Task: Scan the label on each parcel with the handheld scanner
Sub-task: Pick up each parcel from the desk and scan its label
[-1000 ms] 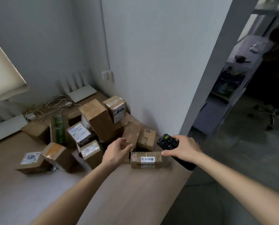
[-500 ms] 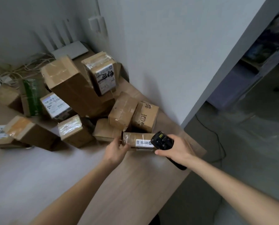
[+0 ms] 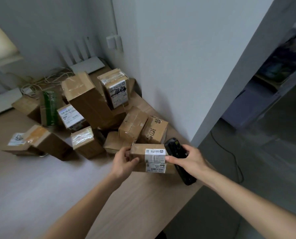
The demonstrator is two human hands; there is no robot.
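Note:
A small brown parcel (image 3: 140, 152) with a white label (image 3: 155, 160) wrapped over its near edge lies at the front of the pile. My left hand (image 3: 124, 161) grips its left end, thumb in front and fingers on top. My right hand (image 3: 189, 161) holds the black handheld scanner (image 3: 177, 153) just right of the parcel, thumb tip touching the label's edge. Behind stand several more cardboard parcels, among them a tall one (image 3: 87, 99) and a labelled one (image 3: 116, 88) leaning on it.
The wooden table (image 3: 109, 204) ends at its edge on the right, with dark floor and a cable (image 3: 230, 156) beyond. A white wall (image 3: 178, 66) rises right behind the pile. A white router (image 3: 87, 63) and tangled cords (image 3: 45, 80) sit at the back.
My left hand has closed on the small parcel and tipped it, so the label's barcode side now faces me. My right hand with the scanner has stayed beside it.

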